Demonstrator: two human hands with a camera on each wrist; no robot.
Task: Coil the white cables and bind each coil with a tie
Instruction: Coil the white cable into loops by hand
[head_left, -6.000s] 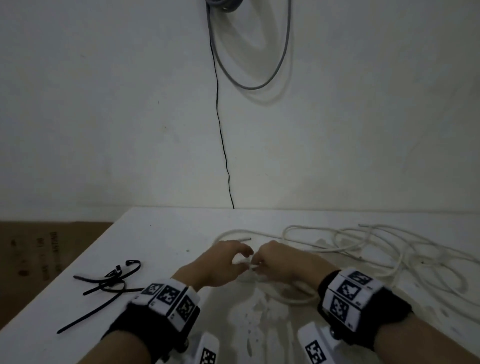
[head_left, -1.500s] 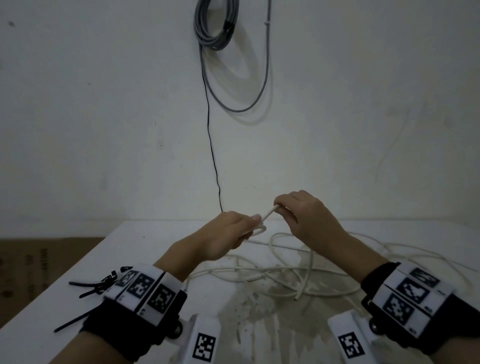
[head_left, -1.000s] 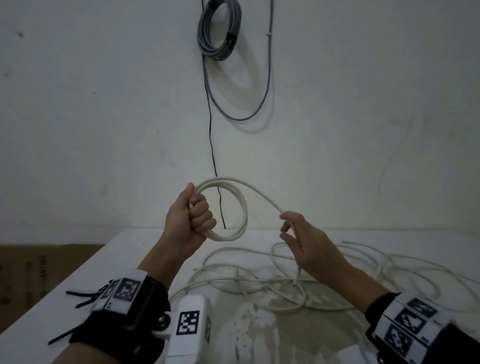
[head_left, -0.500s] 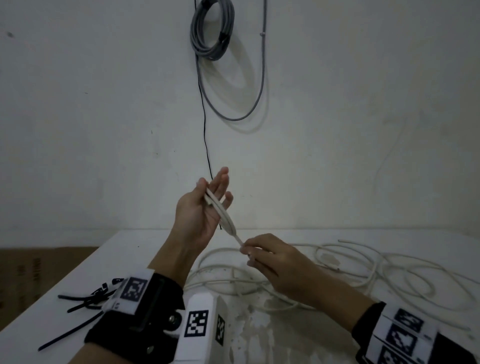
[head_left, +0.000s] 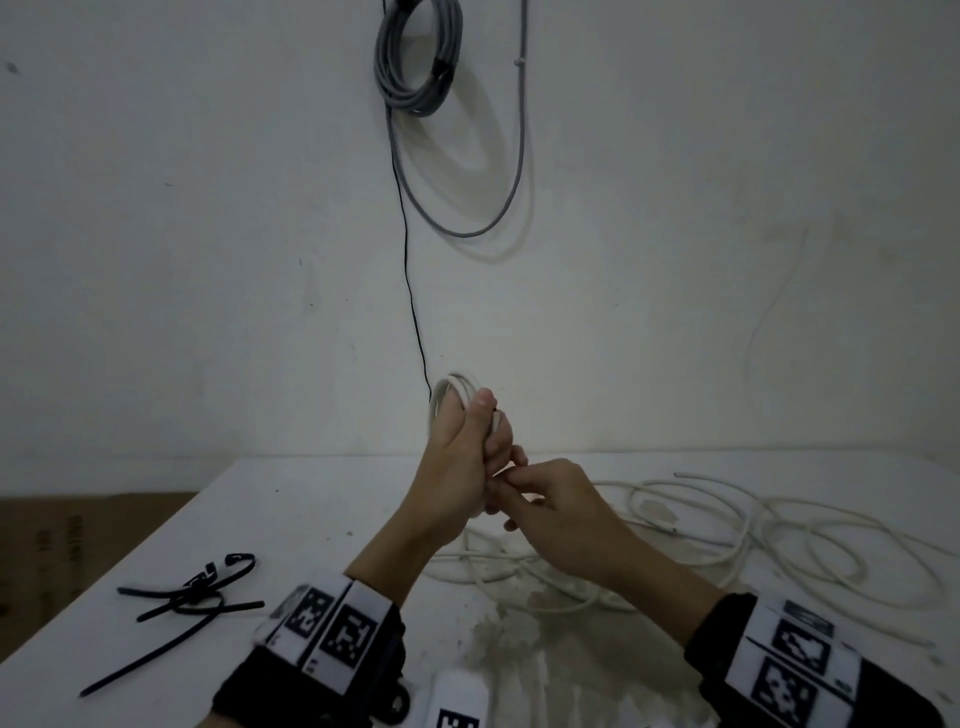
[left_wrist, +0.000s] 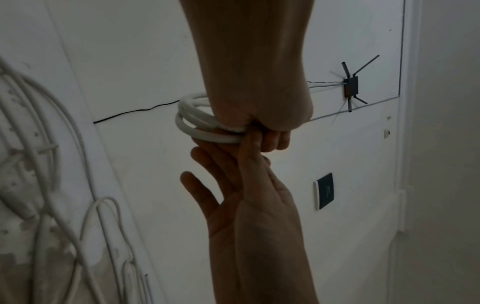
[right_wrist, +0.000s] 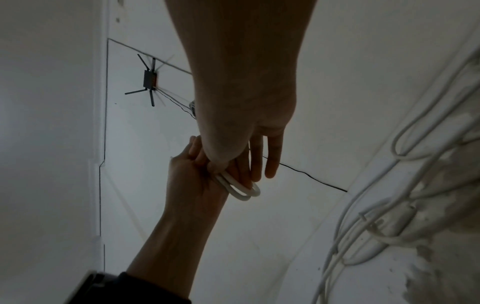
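My left hand (head_left: 464, 453) is raised above the table and grips a small coil of white cable (head_left: 456, 385); in the left wrist view two or three turns of the coil (left_wrist: 195, 123) stick out of the fist. My right hand (head_left: 521, 480) is up against it, thumb and index finger pinching the cable at the coil (right_wrist: 240, 190), the other fingers (right_wrist: 272, 162) straight. The rest of the white cable (head_left: 727, 525) lies in loose loops on the table. Black cable ties (head_left: 192, 597) lie in a small heap at the left.
The white table (head_left: 311, 519) stands against a white wall. A grey cable bundle (head_left: 415, 67) and a thin black wire (head_left: 410, 286) hang on the wall. Brown cardboard (head_left: 62, 535) lies beyond the table's left edge. A router (left_wrist: 350, 86) is mounted higher on the wall.
My left hand, open half a second ago with the loop across its palm, has closed round the coil. My right hand has risen from lower on the cable to the coil.
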